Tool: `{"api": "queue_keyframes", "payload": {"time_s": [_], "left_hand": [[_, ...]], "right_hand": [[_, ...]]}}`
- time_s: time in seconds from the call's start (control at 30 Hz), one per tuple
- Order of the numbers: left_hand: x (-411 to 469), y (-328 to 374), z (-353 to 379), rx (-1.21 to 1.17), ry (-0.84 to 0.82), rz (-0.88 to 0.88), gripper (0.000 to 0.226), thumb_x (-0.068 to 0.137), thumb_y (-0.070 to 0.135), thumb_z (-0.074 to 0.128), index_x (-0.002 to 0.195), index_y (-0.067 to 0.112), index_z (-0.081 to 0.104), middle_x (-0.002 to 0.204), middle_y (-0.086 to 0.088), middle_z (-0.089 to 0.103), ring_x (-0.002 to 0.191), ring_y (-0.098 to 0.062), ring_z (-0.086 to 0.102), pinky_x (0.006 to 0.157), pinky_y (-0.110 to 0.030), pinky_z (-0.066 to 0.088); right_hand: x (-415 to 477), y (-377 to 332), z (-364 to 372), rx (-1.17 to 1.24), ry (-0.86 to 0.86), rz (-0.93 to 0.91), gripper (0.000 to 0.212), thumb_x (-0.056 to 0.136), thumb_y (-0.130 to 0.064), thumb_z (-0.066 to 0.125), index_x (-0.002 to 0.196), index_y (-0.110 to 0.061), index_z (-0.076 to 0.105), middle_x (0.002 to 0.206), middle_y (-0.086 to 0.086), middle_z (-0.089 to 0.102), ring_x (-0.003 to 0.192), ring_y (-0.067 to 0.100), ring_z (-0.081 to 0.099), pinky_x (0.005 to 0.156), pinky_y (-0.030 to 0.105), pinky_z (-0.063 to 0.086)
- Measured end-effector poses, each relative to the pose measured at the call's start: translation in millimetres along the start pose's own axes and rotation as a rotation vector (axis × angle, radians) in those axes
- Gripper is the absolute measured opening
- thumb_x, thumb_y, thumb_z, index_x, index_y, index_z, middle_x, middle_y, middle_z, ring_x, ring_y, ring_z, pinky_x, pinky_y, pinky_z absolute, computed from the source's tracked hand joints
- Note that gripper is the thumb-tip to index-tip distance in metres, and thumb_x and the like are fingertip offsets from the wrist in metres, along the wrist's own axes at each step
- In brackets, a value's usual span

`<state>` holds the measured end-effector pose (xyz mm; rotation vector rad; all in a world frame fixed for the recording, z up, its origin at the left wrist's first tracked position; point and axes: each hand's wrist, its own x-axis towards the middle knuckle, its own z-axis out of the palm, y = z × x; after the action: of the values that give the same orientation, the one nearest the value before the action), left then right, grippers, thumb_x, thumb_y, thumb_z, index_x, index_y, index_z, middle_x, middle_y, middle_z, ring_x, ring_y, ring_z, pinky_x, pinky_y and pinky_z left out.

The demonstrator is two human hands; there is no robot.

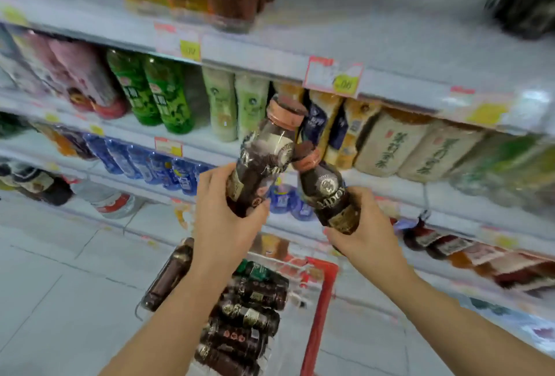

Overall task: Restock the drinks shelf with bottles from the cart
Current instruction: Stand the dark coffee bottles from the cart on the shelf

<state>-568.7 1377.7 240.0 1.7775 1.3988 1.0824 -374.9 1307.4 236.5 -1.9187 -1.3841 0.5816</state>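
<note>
Head view: one dark brown, pink-capped plastic bottle (261,165) is grasped low by the left hand (223,222), a second bottle (332,198) by the right hand (366,237) fingers (365,197), with the shelf (399,192) beyond the fingertips. Judged full, slippery; a mid-body hold is advised.

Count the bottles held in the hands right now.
2. One dark bottle is gripped by the left hand, raised higher; the second dark bottle is gripped by the right hand, just beside it. No other held bottle shows.
</note>
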Motion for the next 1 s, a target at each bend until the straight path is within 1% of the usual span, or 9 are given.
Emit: {"api": "queue_keyframes", "payload": {"time_s": [0.1, 0.2, 0.37, 0.5, 0.63, 0.73, 0.83, 0.93, 1.0], "left_hand": [[5.9, 74.4, 15.0, -0.231, 0.024, 0.124, 0.056, 0.074, 0.022, 0.076, 0.118, 0.027, 0.042, 0.108, 0.017, 0.048, 0.093, 0.002, 0.050, 0.080, -0.004, 0.039], [7.9, 138.2, 32.2, -0.438, 0.026, 0.267, 0.058, 0.071, 0.007, 0.078, 0.111, 0.031, 0.044, 0.102, 0.019, 0.054, 0.092, 0.013, 0.055, 0.076, -0.003, 0.041], [15.3, 207.2, 63.9, -0.533, 0.009, 0.472, 0.061, 0.072, 0.003, 0.077, 0.108, 0.038, 0.042, 0.105, 0.018, 0.055, 0.097, 0.006, 0.056, 0.080, -0.013, 0.046], [24.4, 246.2, 91.6, -0.507, 0.026, 0.565, 0.067, 0.074, 0.005, 0.075, 0.111, 0.046, 0.038, 0.116, 0.026, 0.048, 0.107, 0.015, 0.047, 0.090, -0.006, 0.039], [32.1, 264.8, 122.3, -0.511, -0.022, 0.528, 0.065, 0.077, 0.007, 0.074, 0.116, 0.045, 0.038, 0.117, 0.024, 0.051, 0.109, 0.013, 0.047, 0.088, -0.004, 0.039], [38.2, 274.0, 143.7, -0.538, -0.018, 0.502, 0.062, 0.078, 0.002, 0.072, 0.116, 0.040, 0.041, 0.114, 0.022, 0.054, 0.106, 0.010, 0.051, 0.083, -0.004, 0.040], [45.2, 283.9, 160.2, -0.561, -0.054, 0.452, 0.059, 0.078, -0.002, 0.069, 0.110, 0.041, 0.044, 0.105, 0.027, 0.055, 0.095, 0.016, 0.053, 0.074, -0.001, 0.040], [50.8, 285.8, 174.1, -0.580, -0.086, 0.365, 0.055, 0.077, 0.003, 0.072, 0.120, 0.027, 0.046, 0.108, 0.021, 0.058, 0.093, 0.017, 0.054, 0.073, 0.000, 0.041], [54.7, 286.2, 180.3, -0.566, -0.082, 0.314, 0.056, 0.077, 0.007, 0.073, 0.123, 0.024, 0.045, 0.108, 0.021, 0.057, 0.093, 0.019, 0.053, 0.071, 0.002, 0.040]], "right_hand": [[-6.8, -29.1, -62.3, 0.105, 0.173, -0.076, 0.058, 0.072, -0.013, 0.077, 0.109, -0.032, 0.036, 0.092, -0.031, 0.047, 0.071, -0.017, 0.050, 0.059, 0.001, 0.037], [-12.8, -46.9, -116.4, 0.178, 0.361, -0.176, 0.059, 0.068, -0.008, 0.080, 0.104, -0.032, 0.040, 0.093, -0.029, 0.052, 0.081, -0.026, 0.050, 0.065, -0.003, 0.036], [-13.0, -53.0, -193.2, 0.252, 0.526, -0.315, 0.064, 0.065, -0.006, 0.082, 0.102, -0.039, 0.042, 0.101, -0.019, 0.060, 0.095, -0.006, 0.059, 0.079, 0.012, 0.047], [-3.8, -41.3, -243.2, 0.160, 0.646, -0.401, 0.065, 0.066, -0.005, 0.081, 0.108, -0.034, 0.041, 0.102, -0.024, 0.056, 0.095, -0.010, 0.056, 0.080, 0.011, 0.046], [17.2, -15.6, -277.4, 0.056, 0.685, -0.393, 0.062, 0.068, -0.008, 0.080, 0.110, -0.029, 0.040, 0.096, -0.026, 0.054, 0.089, -0.015, 0.055, 0.072, 0.005, 0.043], [39.7, 4.9, -297.2, -0.005, 0.697, -0.352, 0.058, 0.069, -0.007, 0.080, 0.112, -0.023, 0.044, 0.092, -0.026, 0.052, 0.077, -0.003, 0.054, 0.065, 0.004, 0.039], [64.5, 24.2, -313.0, -0.067, 0.673, -0.309, 0.059, 0.069, -0.007, 0.079, 0.119, -0.010, 0.047, 0.096, -0.008, 0.056, 0.088, 0.013, 0.053, 0.065, 0.013, 0.034], [87.8, 39.1, -319.0, -0.021, 0.667, -0.238, 0.062, 0.070, -0.008, 0.079, 0.121, -0.010, 0.045, 0.105, 0.004, 0.060, 0.095, 0.019, 0.055, 0.071, 0.016, 0.035], [103.6, 44.4, -321.7, 0.027, 0.700, -0.190, 0.062, 0.071, -0.010, 0.079, 0.122, -0.008, 0.043, 0.114, 0.009, 0.062, 0.104, 0.024, 0.057, 0.074, 0.017, 0.036]]}}
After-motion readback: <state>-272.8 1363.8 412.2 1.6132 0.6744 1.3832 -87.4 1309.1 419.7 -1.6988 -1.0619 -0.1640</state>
